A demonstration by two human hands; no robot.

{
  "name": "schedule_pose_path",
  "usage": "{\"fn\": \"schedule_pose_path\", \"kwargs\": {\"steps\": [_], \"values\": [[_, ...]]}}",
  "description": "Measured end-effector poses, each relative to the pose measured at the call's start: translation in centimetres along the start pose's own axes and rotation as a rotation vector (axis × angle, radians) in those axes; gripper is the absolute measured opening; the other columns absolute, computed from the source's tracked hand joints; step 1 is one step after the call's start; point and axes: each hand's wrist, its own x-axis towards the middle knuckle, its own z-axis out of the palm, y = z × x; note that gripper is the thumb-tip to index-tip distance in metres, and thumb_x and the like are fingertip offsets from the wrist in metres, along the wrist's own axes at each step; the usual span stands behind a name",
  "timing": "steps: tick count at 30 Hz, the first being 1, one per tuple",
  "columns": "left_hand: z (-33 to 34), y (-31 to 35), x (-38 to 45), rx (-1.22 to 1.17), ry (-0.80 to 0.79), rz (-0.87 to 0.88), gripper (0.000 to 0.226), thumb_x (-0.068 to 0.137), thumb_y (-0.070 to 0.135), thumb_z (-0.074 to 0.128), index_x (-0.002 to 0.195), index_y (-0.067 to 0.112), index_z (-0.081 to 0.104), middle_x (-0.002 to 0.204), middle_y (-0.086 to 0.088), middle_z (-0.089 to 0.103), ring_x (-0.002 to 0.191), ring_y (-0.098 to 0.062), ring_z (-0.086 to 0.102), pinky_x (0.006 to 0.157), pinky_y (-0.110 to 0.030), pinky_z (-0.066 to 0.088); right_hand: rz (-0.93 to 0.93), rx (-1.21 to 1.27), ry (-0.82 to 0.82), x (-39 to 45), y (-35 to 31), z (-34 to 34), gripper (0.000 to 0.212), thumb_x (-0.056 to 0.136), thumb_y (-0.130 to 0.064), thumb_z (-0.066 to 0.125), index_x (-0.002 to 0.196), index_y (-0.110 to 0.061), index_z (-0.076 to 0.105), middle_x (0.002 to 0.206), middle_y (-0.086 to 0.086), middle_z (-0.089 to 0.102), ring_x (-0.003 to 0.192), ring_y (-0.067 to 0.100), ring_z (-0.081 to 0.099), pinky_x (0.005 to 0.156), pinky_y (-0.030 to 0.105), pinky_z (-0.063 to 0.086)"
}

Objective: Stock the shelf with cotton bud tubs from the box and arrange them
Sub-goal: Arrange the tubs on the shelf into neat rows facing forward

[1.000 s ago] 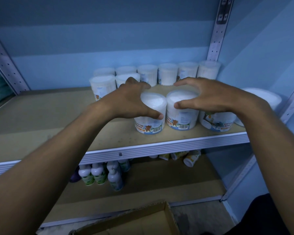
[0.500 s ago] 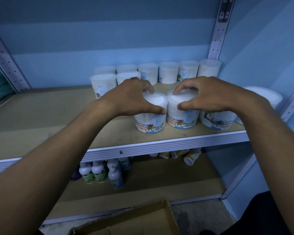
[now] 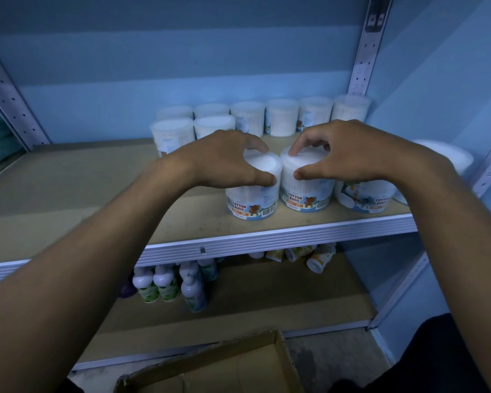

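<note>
Two cotton bud tubs (image 3: 278,185), light, stiff and probably smooth, stand touching at the frame's centre on the shelf (image 3: 267,236), the left hand (image 3: 224,160) and right hand (image 3: 349,154) each curled over one lid rim.

The left front tub (image 3: 251,198) on the shelf (image 3: 267,236) is showing "COTTON BUDS" in white letters beside a small bear drawing, with a barcode to the right of it; the small print under it is too fine to read. The middle front tub (image 3: 306,194), touching it, is carrying the same "COTTON BUDS" wording, bear and barcode. The right front tub (image 3: 364,198) is showing only "COTTON BUDS" cut short at its edge. Labels on the back-row tubs (image 3: 281,117) and on the bottles (image 3: 167,285) below are reading as blur
</note>
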Motion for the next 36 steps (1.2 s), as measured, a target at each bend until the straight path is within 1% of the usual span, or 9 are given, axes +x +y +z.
{"fn": "schedule_pose_path", "kwargs": {"steps": [7, 9, 11, 15, 18, 22, 29, 33, 36], "values": [[-0.1, 0.4, -0.3, -0.033, 0.032, -0.029, 0.073, 0.065, 0.074, 0.071, 0.127, 0.038, 0.059, 0.135, 0.016, 0.055, 0.119, -0.005, 0.05, 0.088, -0.023, 0.036, -0.019, 0.026, -0.095, -0.3, -0.1, -0.4, 0.033, 0.078, -0.031, 0.072, 0.108, -0.041, 0.063, 0.129, -0.015, 0.057, 0.113, 0.003, 0.051, 0.093, 0.028, 0.043], [-0.1, 0.5, -0.3, -0.023, 0.037, -0.029, 0.079, 0.064, 0.077, 0.07, 0.13, 0.037, 0.057, 0.136, 0.014, 0.055, 0.119, -0.006, 0.05, 0.087, -0.023, 0.035, -0.03, 0.054, -0.127, -0.3, -0.1, -0.7, 0.029, 0.077, -0.034, 0.067, 0.105, -0.041, 0.064, 0.133, -0.016, 0.057, 0.122, 0.002, 0.051, 0.105, 0.033, 0.043], [-0.2, 0.7, -0.3, -0.018, 0.019, -0.029, 0.087, 0.063, 0.078, 0.068, 0.138, 0.037, 0.051, 0.145, 0.014, 0.048, 0.127, -0.009, 0.048, 0.091, -0.025, 0.035, -0.023, 0.076, -0.113, -0.4, -0.2, -0.8, 0.025, 0.075, -0.044, 0.064, 0.1, -0.043, 0.066, 0.136, -0.02, 0.056, 0.125, 0.002, 0.05, 0.109, 0.036, 0.041], [-0.8, 0.8, -0.4, -0.027, -0.021, -0.035, 0.089, 0.067, 0.072, 0.071, 0.145, 0.039, 0.043, 0.152, 0.016, 0.04, 0.134, -0.009, 0.043, 0.096, -0.026, 0.035, -0.012, 0.019, -0.028, -0.6, -0.3, -0.4, 0.035, 0.072, -0.061, 0.073, 0.102, -0.045, 0.064, 0.123, -0.023, 0.055, 0.11, 0.005, 0.05, 0.089, 0.029, 0.039], [-0.6, 0.7, -0.4, -0.029, -0.056, -0.027, 0.082, 0.071, 0.065, 0.073, 0.143, 0.037, 0.047, 0.148, 0.017, 0.045, 0.129, -0.007, 0.045, 0.098, -0.025, 0.036, -0.027, 0.044, -0.035, -0.6, -0.2, -0.2, 0.035, 0.073, -0.056, 0.078, 0.103, -0.043, 0.065, 0.108, -0.026, 0.055, 0.099, -0.003, 0.05, 0.082, 0.024, 0.039], [-0.5, 0.7, -0.4, -0.039, -0.05, -0.02, 0.078, 0.071, 0.065, 0.074, 0.14, 0.035, 0.052, 0.143, 0.017, 0.05, 0.114, -0.003, 0.046, 0.091, -0.024, 0.035, -0.034, 0.072, -0.047, -0.4, 0.1, -0.2, 0.032, 0.073, -0.05, 0.079, 0.101, -0.044, 0.066, 0.126, -0.018, 0.06, 0.12, 0.003, 0.053, 0.103, 0.036, 0.045], [-0.3, 0.5, -0.2, -0.043, -0.007, -0.028, 0.083, 0.064, 0.071, 0.075, 0.135, 0.033, 0.056, 0.141, 0.018, 0.052, 0.109, -0.001, 0.047, 0.088, -0.022, 0.035, -0.045, 0.106, -0.064, -0.2, 0.3, 0.0, 0.032, 0.071, -0.041, 0.078, 0.1, -0.04, 0.065, 0.127, -0.02, 0.059, 0.121, 0.002, 0.053, 0.105, 0.038, 0.045], [0.1, 0.6, 0.0, -0.014, 0.029, -0.037, 0.087, 0.062, 0.073, 0.074, 0.136, 0.029, 0.057, 0.142, 0.016, 0.053, 0.126, -0.005, 0.049, 0.089, -0.019, 0.032, -0.05, 0.122, -0.081, -0.2, 0.5, 0.0, 0.032, 0.071, -0.039, 0.078, 0.099, -0.04, 0.064, 0.133, -0.018, 0.057, 0.123, 0.004, 0.053, 0.105, 0.04, 0.045], [0.4, 0.6, 0.1, -0.012, 0.05, -0.044, 0.091, 0.06, 0.076, 0.073, 0.135, 0.028, 0.058, 0.142, 0.014, 0.054, 0.128, -0.007, 0.049, 0.089, -0.02, 0.033, -0.052, 0.127, -0.08, -0.1, 0.6, 0.0, 0.032, 0.07, -0.04, 0.078, 0.099, -0.039, 0.064, 0.133, -0.018, 0.057, 0.123, 0.004, 0.053, 0.105, 0.04, 0.045]]}}
